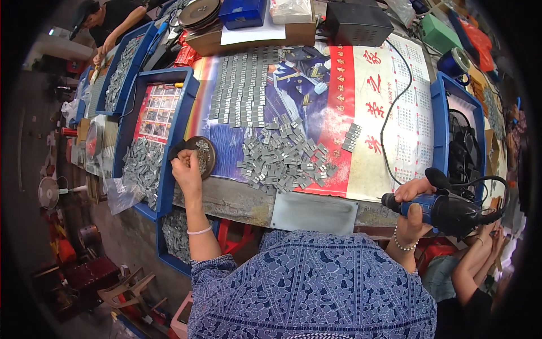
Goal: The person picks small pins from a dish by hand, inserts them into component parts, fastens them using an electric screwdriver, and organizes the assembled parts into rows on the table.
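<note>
Hands are both working at the near edge of the bench. Left hand [185, 167] is curling its fingers [179, 160] over the near rim of a round dark dish [203, 155]; fingertips are pinching something small and dark at that rim, can't tell what. Dish is sitting just beyond the fingers, touching them, holding a scatter of small grey bits. Right hand [414, 206] is clenching around a blue and black handheld power tool [446, 208]: thumb on top, fingers wrapping underneath, tool body running away to the right of the fingers, black cable [395, 107] looping off past them up across the bench. Loose pile of small grey metal pieces [285, 158] is lying between the two hands, well beyond the fingertips, on a printed calendar sheet [372, 101] covering the bench top. Further out from the left fingers, more grey pieces are sitting in neat rows [243, 87]. Left of the left fingers, a blue tray [179, 107] is holding another heap of the same pieces plus a printed card. Right of the tool-holding fingers, a second blue tray [437, 113] is holding a black fan. Another person [107, 22] is working at the far left end of the bench.
</note>
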### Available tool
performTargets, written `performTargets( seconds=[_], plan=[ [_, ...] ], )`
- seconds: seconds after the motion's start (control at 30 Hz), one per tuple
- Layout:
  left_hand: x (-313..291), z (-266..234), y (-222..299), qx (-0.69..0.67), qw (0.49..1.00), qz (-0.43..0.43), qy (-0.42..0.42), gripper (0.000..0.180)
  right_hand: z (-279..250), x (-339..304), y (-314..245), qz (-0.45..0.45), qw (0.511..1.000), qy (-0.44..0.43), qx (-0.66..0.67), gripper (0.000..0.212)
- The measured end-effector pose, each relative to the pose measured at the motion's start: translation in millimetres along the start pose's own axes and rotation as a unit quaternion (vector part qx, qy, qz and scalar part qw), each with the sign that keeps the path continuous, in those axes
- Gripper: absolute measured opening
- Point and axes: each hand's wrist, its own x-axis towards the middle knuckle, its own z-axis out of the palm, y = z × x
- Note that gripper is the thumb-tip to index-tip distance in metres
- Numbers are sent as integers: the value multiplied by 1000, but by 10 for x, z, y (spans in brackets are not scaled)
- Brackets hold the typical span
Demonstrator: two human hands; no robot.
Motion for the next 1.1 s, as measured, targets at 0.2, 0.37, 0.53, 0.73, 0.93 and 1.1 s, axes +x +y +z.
performTargets(
  seconds=[0.2, 0.37, 0.53, 0.73, 0.93, 1.1],
  plan=[
    [-3, -57, 44, -73, 997, 1, 3, 8, 18, -4, -1, 11, 1000, -6, 1, 53],
    [1, -2, 154, -51, 998, 19, 14, 8, 4, -2, 42, 23, 1000, -2, 2, 54],
    [-32, -76, 143, -114, 993, 4, -1, 8, 29, -12, -14, 16, 1000, 4, 0, 56],
    [-358, 19, 930, -328, 938, -91, -69, 7, 85, -14, -36, 20, 999, 23, 16, 56],
    [-1010, 587, 1515, -565, 709, -277, -317, 38, 249, -3, -171, -16, 993, -45, 104, 46],
    [-1199, 924, 1651, -616, 514, -413, -432, 53, 346, 69, -107, -145, 960, -87, 225, 46]
  ],
)
